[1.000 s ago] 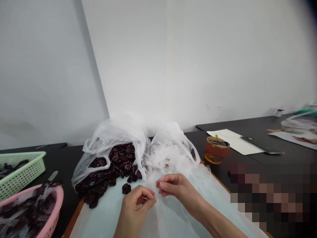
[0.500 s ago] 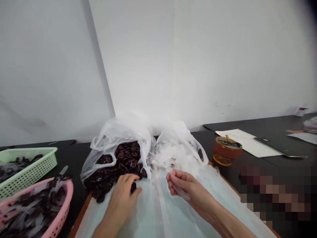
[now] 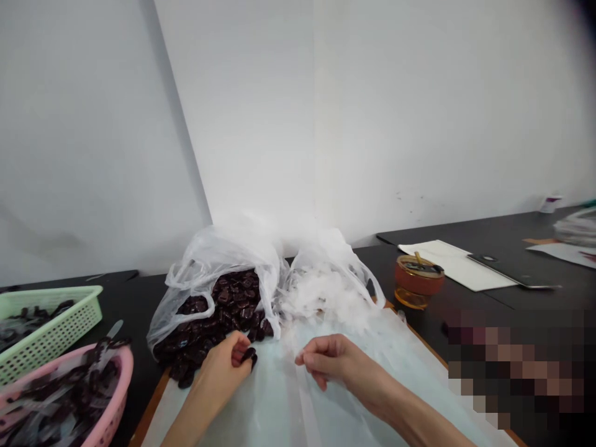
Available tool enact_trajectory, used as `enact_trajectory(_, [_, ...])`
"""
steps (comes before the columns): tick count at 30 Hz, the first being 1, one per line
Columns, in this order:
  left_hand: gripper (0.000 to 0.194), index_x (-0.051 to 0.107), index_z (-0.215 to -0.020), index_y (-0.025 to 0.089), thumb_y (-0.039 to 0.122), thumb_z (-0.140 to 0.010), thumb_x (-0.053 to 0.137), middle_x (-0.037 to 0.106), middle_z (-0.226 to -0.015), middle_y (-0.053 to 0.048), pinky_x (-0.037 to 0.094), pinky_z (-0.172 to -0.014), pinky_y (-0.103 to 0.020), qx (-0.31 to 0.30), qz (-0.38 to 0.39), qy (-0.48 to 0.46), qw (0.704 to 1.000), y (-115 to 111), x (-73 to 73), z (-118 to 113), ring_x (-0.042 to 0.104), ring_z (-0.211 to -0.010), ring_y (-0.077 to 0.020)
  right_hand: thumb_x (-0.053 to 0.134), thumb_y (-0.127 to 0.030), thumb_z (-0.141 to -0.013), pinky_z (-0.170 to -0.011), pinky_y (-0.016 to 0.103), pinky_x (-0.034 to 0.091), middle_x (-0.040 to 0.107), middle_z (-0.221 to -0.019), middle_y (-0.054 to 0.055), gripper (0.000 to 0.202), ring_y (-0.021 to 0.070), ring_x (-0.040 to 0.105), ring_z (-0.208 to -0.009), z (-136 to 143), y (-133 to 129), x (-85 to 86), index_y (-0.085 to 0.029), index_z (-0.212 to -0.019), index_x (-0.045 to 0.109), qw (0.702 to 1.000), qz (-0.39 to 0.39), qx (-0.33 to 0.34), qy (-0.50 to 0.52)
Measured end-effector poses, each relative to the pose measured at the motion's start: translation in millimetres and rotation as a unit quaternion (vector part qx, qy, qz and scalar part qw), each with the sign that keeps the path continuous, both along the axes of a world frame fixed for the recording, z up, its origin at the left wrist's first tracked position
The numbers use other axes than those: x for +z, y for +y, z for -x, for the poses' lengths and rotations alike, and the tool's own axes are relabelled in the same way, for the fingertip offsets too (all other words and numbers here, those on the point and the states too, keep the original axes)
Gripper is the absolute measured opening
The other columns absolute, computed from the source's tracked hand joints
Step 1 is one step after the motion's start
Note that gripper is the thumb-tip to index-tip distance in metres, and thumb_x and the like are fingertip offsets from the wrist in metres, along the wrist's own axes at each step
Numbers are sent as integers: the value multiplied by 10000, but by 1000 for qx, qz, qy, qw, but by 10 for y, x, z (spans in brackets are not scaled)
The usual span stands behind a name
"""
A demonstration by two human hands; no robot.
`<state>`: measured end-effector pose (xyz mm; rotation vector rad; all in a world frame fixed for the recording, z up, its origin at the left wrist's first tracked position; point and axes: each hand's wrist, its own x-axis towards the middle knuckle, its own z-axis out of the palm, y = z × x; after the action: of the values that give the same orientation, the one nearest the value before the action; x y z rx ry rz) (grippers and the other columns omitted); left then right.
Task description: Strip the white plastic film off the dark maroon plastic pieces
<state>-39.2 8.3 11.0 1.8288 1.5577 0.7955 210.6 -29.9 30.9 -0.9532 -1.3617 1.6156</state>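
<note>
Beside the mouth of the bag of dark pieces, the left hand pinches one dark piece at its fingertips, while the right hand, right of that bag over the clear plastic sheet, is loosely curled, its hold unclear.

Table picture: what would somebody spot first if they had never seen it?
Probably the white plastic bag in the middle of the table, spilling a heap of shiny dark pieces. Right in front of it, the left hand pinches one dark piece at the edge of the heap, while the right hand rests on a clear plastic sheet. At the far left sit a pink basket and a green basket.
</note>
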Motion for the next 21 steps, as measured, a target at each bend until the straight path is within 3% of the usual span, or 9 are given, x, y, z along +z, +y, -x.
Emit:
enact_trajectory(3, [118, 595, -844, 212, 209, -727, 587, 683, -827, -24, 476, -704, -286, -43, 57, -112, 991, -84, 88, -78, 647, -771, -190, 730, -362, -734, -543, 219, 294, 508, -501, -45, 260, 67, 396, -500, 12, 23, -19, -113, -806, 747, 999, -3, -27, -29])
enact_trajectory(7, [194, 639, -856, 203, 210, -676, 713, 660, -792, 11, 450, -700, -278, -79, 181, -327, 924, -194, 165, -189, 601, -717, -150, 731, -343, -707, -507, 215, 312, 508, -515, -42, 220, 69, 402, -486, 26, 67, -78, -127, -751, 742, 997, -37, -49, -49])
enact_trajectory(11, [241, 677, -802, 188, 185, -589, 790, 691, -795, -8, 425, -708, -272, -67, 147, -328, 931, -190, 123, -247, 591, -758, -161, 710, -346, -715, -489, 211, 326, 525, -527, -34, 215, 72, 419, -480, 46, 90, -138, -133, -742, 734, 994, -61, -58, -73])
enact_trajectory(17, [163, 740, -864, 207, 326, -764, 690, 705, -860, -15, 465, -792, -275, -68, 178, -366, 911, -232, 108, -297, 601, -837, -166, 682, -378, -768, -447, 203, 306, 472, -482, -48, 238, 75, 392, -457, 60, 60, -146, -143, -765, 722, 985, -91, -82, -125])
enact_trajectory(21, [189, 757, -859, 202, 357, -766, 704, 718, -841, -29, 473, -743, -252, -76, 192, -383, 900, -274, 114, -332, 598, -807, -159, 667, -408, -788, -426, 196, 281, 457, -492, -48, 265, 67, 361, -451, 64, 41, -140, -151, -741, 712, 983, -93, -81, -137])
